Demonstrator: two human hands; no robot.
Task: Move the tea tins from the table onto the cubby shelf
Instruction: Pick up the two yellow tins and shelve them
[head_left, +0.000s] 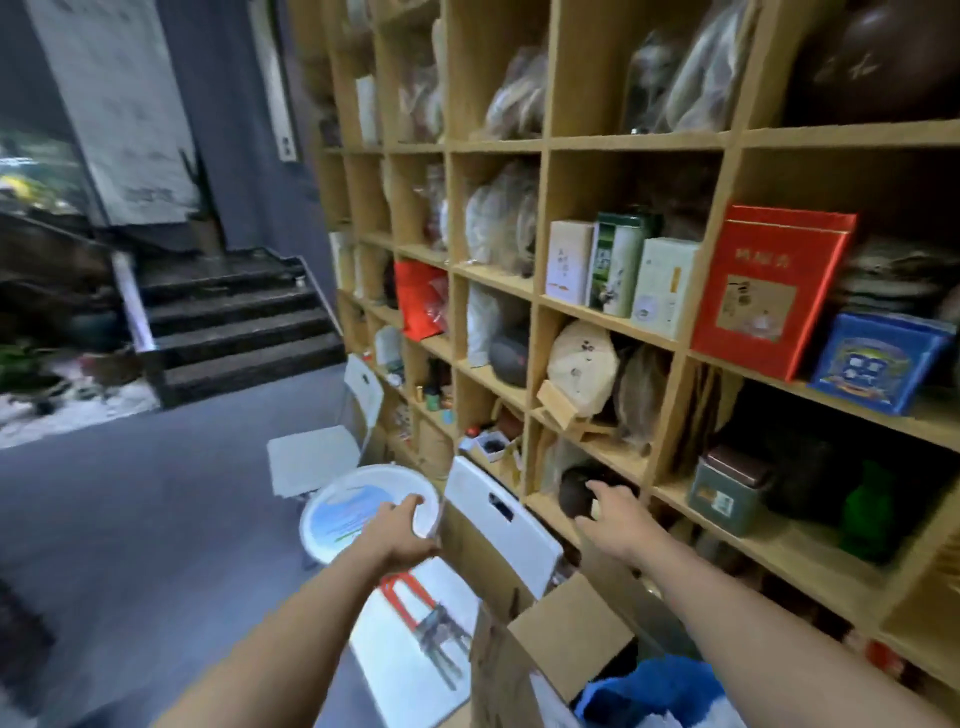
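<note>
My left hand (405, 535) grips the rim of a round white tea tin (353, 514) with a blue and white lid, held in the air in front of the wooden cubby shelf (608, 314). My right hand (615, 517) reaches with loosely spread fingers toward a low cubby and holds nothing. Just beyond its fingertips sits a dark round pot (574, 491) inside that cubby. Other tins stand on the shelf: a green and white one (618, 265), a red box (769, 291), a blue tin (878, 361) and a grey-green tin (727, 488).
Two white folding chairs (501, 512) (322, 452) stand against the shelf foot. An open cardboard box (561, 654) with a blue bag (660, 686) is below my right arm. Red-handled pliers (421, 613) lie on a chair seat. Dark steps (234, 322) rise at the far left.
</note>
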